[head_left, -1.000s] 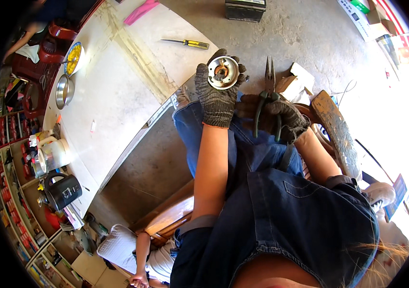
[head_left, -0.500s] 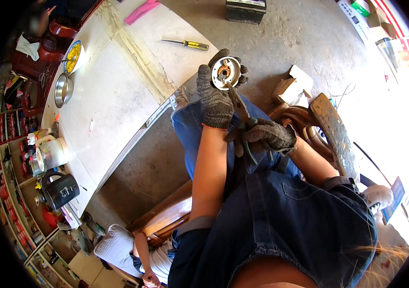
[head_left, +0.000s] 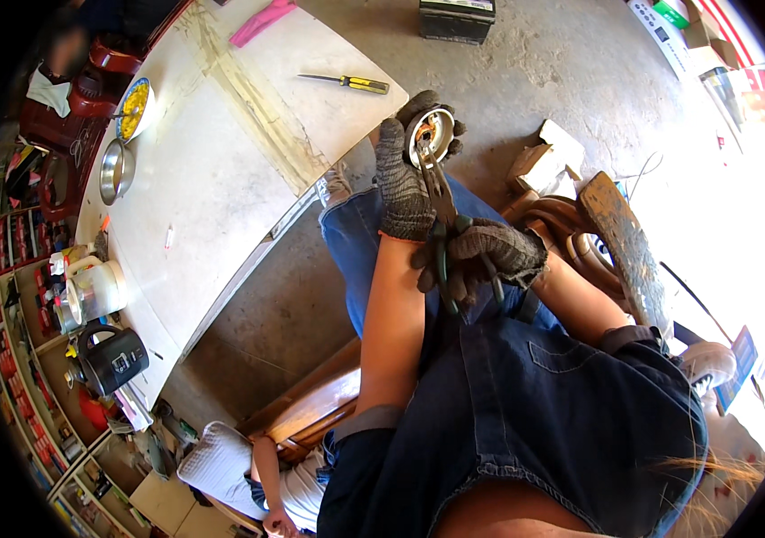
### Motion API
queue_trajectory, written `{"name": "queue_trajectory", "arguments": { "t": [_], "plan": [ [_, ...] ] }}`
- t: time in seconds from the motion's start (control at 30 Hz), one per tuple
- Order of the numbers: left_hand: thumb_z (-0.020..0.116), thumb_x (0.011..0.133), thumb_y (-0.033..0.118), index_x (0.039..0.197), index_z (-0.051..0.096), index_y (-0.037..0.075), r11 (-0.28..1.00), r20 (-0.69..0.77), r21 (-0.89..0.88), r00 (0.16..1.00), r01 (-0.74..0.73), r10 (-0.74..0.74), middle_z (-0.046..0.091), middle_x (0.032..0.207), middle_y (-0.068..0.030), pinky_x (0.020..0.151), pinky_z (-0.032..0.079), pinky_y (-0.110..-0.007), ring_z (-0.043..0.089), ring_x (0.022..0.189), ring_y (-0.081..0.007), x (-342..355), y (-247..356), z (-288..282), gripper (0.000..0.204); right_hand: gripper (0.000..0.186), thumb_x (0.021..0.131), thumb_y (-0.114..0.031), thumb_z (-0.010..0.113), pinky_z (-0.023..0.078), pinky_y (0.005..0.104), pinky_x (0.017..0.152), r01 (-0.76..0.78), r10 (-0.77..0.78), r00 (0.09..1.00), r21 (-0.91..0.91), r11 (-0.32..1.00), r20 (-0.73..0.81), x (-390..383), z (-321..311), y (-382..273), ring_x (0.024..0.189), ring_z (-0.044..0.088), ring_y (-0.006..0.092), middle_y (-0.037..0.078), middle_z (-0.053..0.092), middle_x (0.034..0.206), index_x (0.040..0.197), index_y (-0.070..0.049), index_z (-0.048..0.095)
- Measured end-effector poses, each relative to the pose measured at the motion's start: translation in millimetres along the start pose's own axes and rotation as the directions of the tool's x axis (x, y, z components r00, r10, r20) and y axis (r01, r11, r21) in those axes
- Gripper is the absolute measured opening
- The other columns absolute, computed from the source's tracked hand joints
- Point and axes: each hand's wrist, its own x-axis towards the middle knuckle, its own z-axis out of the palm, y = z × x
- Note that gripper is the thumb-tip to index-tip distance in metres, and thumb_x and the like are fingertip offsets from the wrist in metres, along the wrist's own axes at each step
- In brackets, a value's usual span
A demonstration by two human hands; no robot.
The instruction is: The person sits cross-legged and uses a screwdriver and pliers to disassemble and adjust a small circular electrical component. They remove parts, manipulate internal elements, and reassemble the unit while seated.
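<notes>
Wearing a dark knitted glove, my left hand [head_left: 403, 179] is closed around a round, pale metal cup-shaped part [head_left: 439, 130]. Its open side faces up, and a copper-coloured piece shows inside it. My right hand [head_left: 497, 251], gloved alike, grips a pair of long-nosed pliers [head_left: 442, 199] with dark green handles. The handles stand apart, with gloved fingers between and around them. The plier tips reach the lower rim of the cup; whether they pinch something inside cannot be made out. Both hands are above my lap, off the table's corner.
On the white table [head_left: 230, 197] lie a yellow-handled screwdriver [head_left: 360, 84] and a pink cloth [head_left: 261, 22]. A bowl of yellow food [head_left: 134, 109], a steel bowl [head_left: 117, 170] and a black kettle [head_left: 112, 360] line its left side. A wooden bench [head_left: 625, 247] stands right; another person's arm [head_left: 266, 475] shows below.
The pliers have swung more upright and their handles have spread wider. My right hand has shifted slightly left. The round part has tilted and moved a little to the right.
</notes>
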Motion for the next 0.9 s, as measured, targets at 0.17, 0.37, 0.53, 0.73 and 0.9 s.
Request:
{"name": "queue_trajectory", "arguments": {
  "t": [0.17,0.37,0.53,0.73,0.9],
  "plan": [
    [0.046,0.092,0.039,0.115,0.052,-0.002,1.0,0.065,-0.006,0.998,0.008,-0.008,0.061,0.106,-0.0177,0.076,0.054,-0.039,0.063,0.09,-0.0303,-2,3,-5,0.047,0.045,0.088,-0.033,0.054,0.054,0.0301,0.057,0.128,-0.131,0.991,0.161,0.979,0.008,8,3,10,0.07,0.066,0.0238,0.021,0.063,0.098,0.114,0.005,0.052],
    [0.048,0.092,0.036,0.114,0.053,-0.001,0.997,0.047,-0.024,0.996,-0.077,0.078,0.061,0.107,-0.0166,0.079,0.054,-0.04,0.062,0.093,-0.0296,1,1,-7,0.044,0.034,0.092,-0.028,0.051,0.047,0.0353,0.086,0.226,-0.199,0.958,0.117,0.967,-0.205,16,10,24,0.095,0.061,0.0257,0.013,0.062,0.099,0.115,-0.002,0.051],
    [0.056,0.087,0.032,0.108,0.054,0.003,0.995,0.029,0.037,0.995,-0.093,0.092,0.061,0.098,-0.0134,0.068,0.054,-0.035,0.062,0.085,-0.0267,-3,6,5,0.036,0.034,0.092,-0.032,0.051,0.05,0.038,0.08,0.219,-0.18,0.969,0.251,0.943,-0.168,14,16,21,0.09,0.062,0.0247,0.011,0.063,0.096,0.111,-0.004,0.054],
    [0.054,0.088,0.041,0.105,0.055,0.004,0.997,-0.052,-0.036,0.997,-0.063,0.061,0.061,0.097,-0.0143,0.067,0.056,-0.039,0.063,0.081,-0.0278,-2,0,5,0.04,0.031,0.091,-0.036,0.053,0.053,0.0375,0.064,0.173,-0.127,0.976,0.276,0.946,-0.175,12,16,23,0.075,0.06,0.021,0.008,0.061,0.084,0.1,-0.006,0.056],
    [0.051,0.088,0.05,0.106,0.055,0.004,0.99,-0.086,-0.125,0.993,0.067,-0.078,0.062,0.095,-0.0148,0.065,0.057,-0.04,0.064,0.079,-0.0278,-7,7,7,0.049,0.037,0.088,-0.047,0.052,0.046,0.0346,0.058,0.107,-0.093,0.994,0.434,0.895,-0.053,6,29,16,0.062,0.052,0.0167,0.001,0.052,0.073,0.095,-0.01,0.054]
  ]
}}
